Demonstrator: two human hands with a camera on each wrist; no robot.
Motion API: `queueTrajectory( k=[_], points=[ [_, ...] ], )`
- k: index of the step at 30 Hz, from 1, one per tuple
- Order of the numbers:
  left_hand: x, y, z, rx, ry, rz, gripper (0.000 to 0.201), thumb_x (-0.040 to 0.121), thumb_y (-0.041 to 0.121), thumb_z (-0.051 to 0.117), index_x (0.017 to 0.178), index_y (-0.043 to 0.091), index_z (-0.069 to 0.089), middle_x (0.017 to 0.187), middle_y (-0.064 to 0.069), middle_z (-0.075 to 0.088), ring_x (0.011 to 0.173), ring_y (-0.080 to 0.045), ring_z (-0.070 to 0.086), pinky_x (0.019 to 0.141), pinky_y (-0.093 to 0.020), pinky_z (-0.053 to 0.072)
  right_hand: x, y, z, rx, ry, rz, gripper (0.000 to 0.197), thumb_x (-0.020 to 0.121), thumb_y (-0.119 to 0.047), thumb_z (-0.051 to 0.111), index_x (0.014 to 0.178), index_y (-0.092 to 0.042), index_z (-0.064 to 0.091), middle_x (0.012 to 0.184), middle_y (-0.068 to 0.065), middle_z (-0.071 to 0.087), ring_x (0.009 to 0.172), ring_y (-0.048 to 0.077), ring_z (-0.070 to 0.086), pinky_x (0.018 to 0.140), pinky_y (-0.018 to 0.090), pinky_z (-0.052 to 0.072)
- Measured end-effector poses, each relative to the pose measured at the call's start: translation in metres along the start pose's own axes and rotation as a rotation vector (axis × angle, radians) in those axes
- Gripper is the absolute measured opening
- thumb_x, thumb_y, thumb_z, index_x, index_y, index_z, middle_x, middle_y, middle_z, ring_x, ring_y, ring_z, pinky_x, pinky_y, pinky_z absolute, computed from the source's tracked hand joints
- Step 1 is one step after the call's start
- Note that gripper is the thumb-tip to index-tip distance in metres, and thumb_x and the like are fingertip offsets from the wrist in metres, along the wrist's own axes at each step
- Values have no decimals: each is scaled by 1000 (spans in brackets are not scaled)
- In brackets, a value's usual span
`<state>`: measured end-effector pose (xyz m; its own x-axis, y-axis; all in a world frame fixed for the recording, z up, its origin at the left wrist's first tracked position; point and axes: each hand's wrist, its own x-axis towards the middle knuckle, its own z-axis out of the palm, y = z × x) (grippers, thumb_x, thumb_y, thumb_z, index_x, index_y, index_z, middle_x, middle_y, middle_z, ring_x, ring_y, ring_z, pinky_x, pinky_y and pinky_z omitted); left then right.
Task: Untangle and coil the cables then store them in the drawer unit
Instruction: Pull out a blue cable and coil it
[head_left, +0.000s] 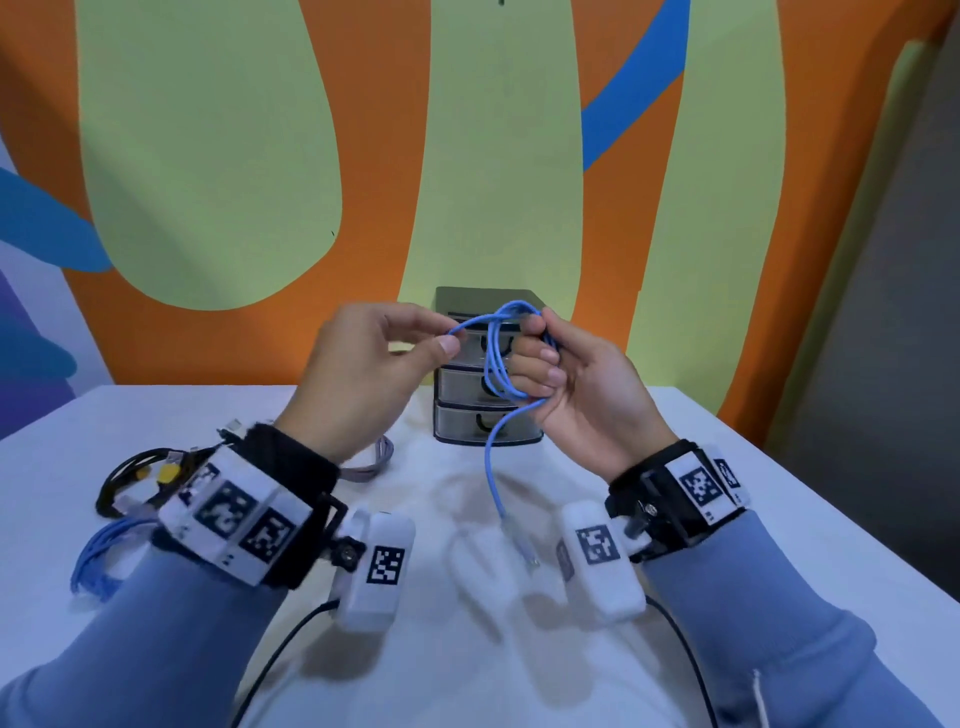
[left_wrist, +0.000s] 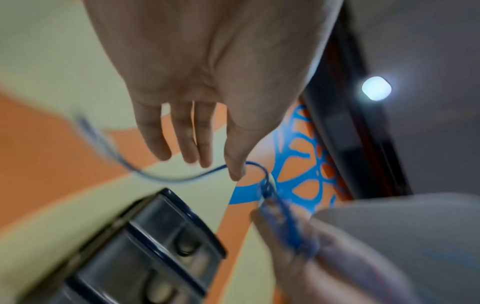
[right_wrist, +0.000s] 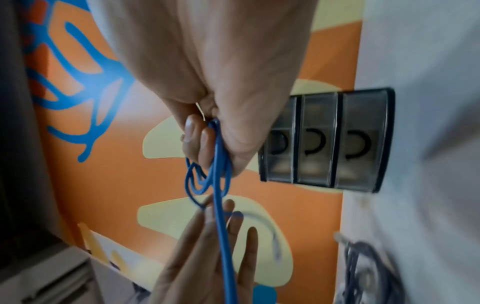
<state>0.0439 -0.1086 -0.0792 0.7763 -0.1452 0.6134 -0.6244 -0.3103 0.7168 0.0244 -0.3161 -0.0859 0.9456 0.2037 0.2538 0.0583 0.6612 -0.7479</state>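
Observation:
A light blue cable (head_left: 496, 364) is held in the air in front of the drawer unit (head_left: 485, 423). My right hand (head_left: 540, 353) grips several loops of it in curled fingers, the same bundle showing in the right wrist view (right_wrist: 221, 181). To the left, my left hand (head_left: 451, 342) pinches one strand between thumb and forefinger. The cable's tail hangs down to the table and ends in a clear plug (head_left: 529, 553). The drawer unit is dark grey with three shut, smoky drawers (right_wrist: 324, 139); the hands partly hide it.
On the white table (head_left: 727, 519), at the left, lie a black cable with a yellow plug (head_left: 127, 475), a coiled blue cable (head_left: 98, 564) and a grey cable (head_left: 375, 460). An orange and green painted wall stands just behind the drawer unit.

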Motion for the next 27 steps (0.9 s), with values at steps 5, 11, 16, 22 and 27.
queueTrajectory(
  k=[5, 11, 16, 22, 27],
  points=[
    [-7, 7, 14, -60, -51, 46, 13, 94, 11, 77, 97, 23, 83, 89, 10, 81, 89, -8, 77, 88, -34, 61, 1, 15, 15, -74, 57, -129, 30, 113, -26, 39, 89, -13, 52, 76, 2, 44, 65, 13, 50, 66, 23, 47],
    [-11, 21, 20, -529, -43, -233, 15, 94, -10, 58, 93, -1, 70, 93, -20, 80, 90, -34, 79, 82, -35, 64, -1, 21, 9, -1150, 216, -518, 38, 115, -29, 39, 81, -16, 51, 71, -10, 56, 65, 5, 53, 64, 25, 42],
    [-15, 17, 24, -349, -114, -61, 33, 92, 8, 76, 111, 24, 55, 89, -8, 79, 76, -31, 72, 76, -38, 59, 4, 24, -2, -1210, 242, -549, 40, 112, -37, 44, 87, -12, 62, 78, 19, 61, 68, 32, 55, 64, 48, 48],
    [-19, 20, 32, 227, -26, 83, 13, 83, 25, 77, 81, 29, 66, 70, 16, 67, 64, -3, 56, 61, -22, 35, 6, 28, -1, -1149, 169, -520, 36, 111, -36, 45, 96, -18, 72, 85, 8, 70, 74, 22, 60, 69, 57, 54],
    [-22, 17, 34, 400, 26, 136, 9, 90, 28, 73, 83, 30, 68, 71, 14, 63, 68, -12, 53, 66, -33, 34, 7, 29, 2, -1111, 146, -486, 37, 111, -37, 47, 101, -11, 71, 88, 13, 70, 79, 32, 65, 74, 62, 56]
  ],
)
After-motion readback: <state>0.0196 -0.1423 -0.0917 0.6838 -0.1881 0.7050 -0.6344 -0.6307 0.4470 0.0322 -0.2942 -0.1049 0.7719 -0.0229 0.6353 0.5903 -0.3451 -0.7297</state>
